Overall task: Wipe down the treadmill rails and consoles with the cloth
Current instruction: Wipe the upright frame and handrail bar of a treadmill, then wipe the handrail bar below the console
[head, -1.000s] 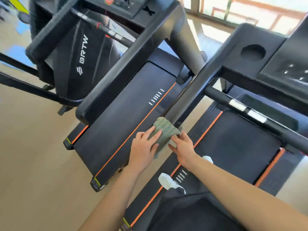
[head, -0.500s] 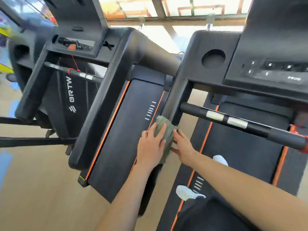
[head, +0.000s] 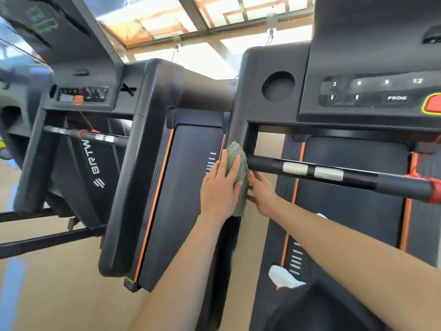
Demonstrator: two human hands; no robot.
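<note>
Under left hand (head: 219, 187), fingers straight: cloth (head: 235, 161), pressed flat on side rail (head: 239, 129). Just beside, right hand (head: 262, 194), apparently flat-fingered, holding nothing. Rail's long axis runs ahead of both hands toward console (head: 372, 91).

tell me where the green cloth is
Head view, centre: the green cloth is draped over the near treadmill's left rail where the crossbar meets it, under the left hand, with the right hand beside it.

Smooth tan floor (head: 59, 283): below and left of the grip. Blue painted floor strip (head: 13, 290): far left of the grip, lower. White fabric shoe (head: 284, 279): below and right of the grip. Bright window with orange-brown wooden frame (head: 167, 17): above the grip.
</note>
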